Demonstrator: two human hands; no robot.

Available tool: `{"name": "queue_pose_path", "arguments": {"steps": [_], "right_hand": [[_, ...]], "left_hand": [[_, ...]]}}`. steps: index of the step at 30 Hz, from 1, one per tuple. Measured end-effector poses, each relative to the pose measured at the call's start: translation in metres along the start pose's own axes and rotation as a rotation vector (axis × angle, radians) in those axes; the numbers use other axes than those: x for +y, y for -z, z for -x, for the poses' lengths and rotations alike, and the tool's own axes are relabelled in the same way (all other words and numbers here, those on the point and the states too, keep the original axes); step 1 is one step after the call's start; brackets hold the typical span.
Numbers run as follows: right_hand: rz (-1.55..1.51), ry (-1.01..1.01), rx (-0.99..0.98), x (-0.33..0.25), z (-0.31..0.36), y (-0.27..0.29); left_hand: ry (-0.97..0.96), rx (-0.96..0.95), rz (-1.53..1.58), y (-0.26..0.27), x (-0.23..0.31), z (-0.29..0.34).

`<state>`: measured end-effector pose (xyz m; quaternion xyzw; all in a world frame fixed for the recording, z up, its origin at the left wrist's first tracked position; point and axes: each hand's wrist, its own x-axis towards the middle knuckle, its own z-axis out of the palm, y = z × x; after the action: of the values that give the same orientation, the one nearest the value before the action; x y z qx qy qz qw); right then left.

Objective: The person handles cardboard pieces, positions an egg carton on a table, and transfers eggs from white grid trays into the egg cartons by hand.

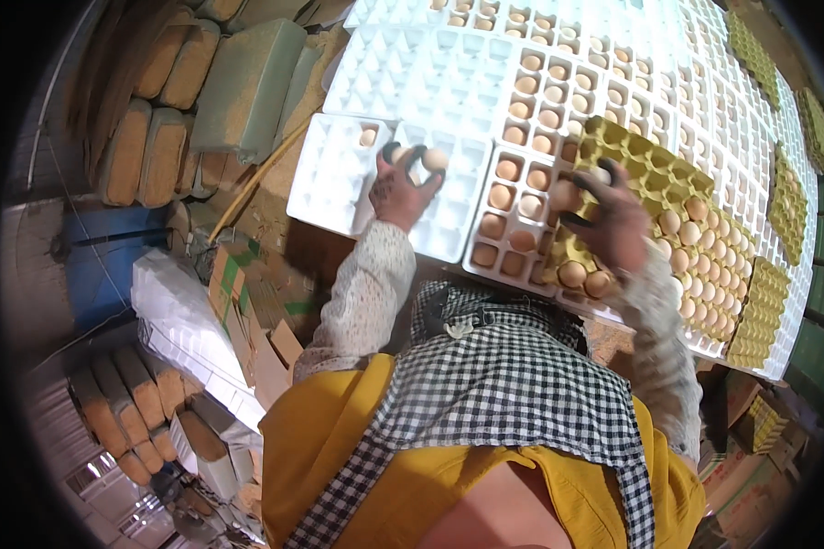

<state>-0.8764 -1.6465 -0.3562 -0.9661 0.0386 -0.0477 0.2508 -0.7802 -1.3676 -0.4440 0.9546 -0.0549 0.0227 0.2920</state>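
Observation:
My left hand (403, 194) is over the white foam egg tray (325, 197) at the near left, its fingers curled round a pair of eggs (434, 160). A single egg (368, 136) sits in that tray's far part, beside the hand. My right hand (619, 227) is above the yellow moulded egg tray (624, 149), with its fingers bent round an egg (566, 195); a second pale egg shows by its fingertips. Rows of brown eggs (688, 233) fill the yellow tray's right part, while its far left cups are bare. Between my hands, brown eggs (501, 197) sit in another foam tray.
More foam trays (375, 73) cover the table, many holding eggs. Yellow trays (760, 311) lie along the right side. Filled sacks (247, 87) are stacked at the left, near a yellow pole (261, 169). Cardboard (252, 311) and white sheeting (188, 329) stand beside me.

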Motion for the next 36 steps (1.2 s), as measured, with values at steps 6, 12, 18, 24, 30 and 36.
{"name": "queue_pose_path", "arguments": {"steps": [6,12,18,24,30,36], "right_hand": [[0.205,0.000,-0.158,-0.052,-0.089,-0.164],[-0.234,0.037,-0.094,-0.084,-0.070,-0.176],[-0.232,0.151,-0.110,-0.088,-0.063,-0.199],[-0.162,0.114,0.108,-0.069,-0.036,-0.205],[-0.082,-0.225,0.065,-0.059,0.025,-0.139],[0.184,-0.449,-0.324,-0.065,0.053,-0.117]], "left_hand": [[-0.040,-0.371,-0.215,-0.030,-0.043,-0.056],[-0.171,0.040,0.462,-0.002,-0.100,-0.042],[-0.442,-0.257,-0.006,-0.025,-0.106,-0.038],[-0.133,0.225,-0.103,0.018,-0.145,-0.052],[0.322,-0.191,-0.571,0.023,-0.190,-0.058],[0.295,-0.100,-0.464,0.014,-0.178,-0.047]]}}
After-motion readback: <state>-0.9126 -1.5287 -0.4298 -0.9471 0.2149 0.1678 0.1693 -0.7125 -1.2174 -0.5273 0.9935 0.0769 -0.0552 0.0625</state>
